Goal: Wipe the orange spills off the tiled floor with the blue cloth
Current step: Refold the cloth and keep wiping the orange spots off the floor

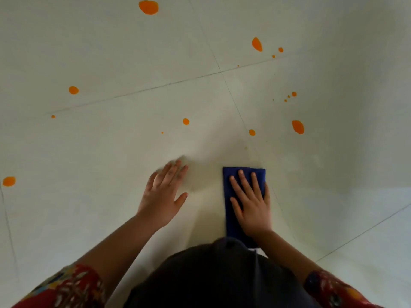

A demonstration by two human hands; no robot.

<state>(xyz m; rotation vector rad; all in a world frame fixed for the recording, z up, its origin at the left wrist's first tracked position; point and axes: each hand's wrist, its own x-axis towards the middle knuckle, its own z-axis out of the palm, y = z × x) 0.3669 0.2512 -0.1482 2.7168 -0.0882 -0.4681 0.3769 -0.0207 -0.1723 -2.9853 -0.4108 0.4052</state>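
Many orange spills point(297, 126) dot the tiled floor point(111, 141) ahead of the person, none of them under the blue cloth point(233, 210) yet. The right hand point(252, 203) lies flat on the folded cloth, fingers point(242, 181) straight and a little spread, likely to press it down for a push forward. The left hand point(163, 194) rests open on the bare tile, fingers straight and close together, probably as a prop. The cloth's long axis runs away from the person, toward the nearest drops.
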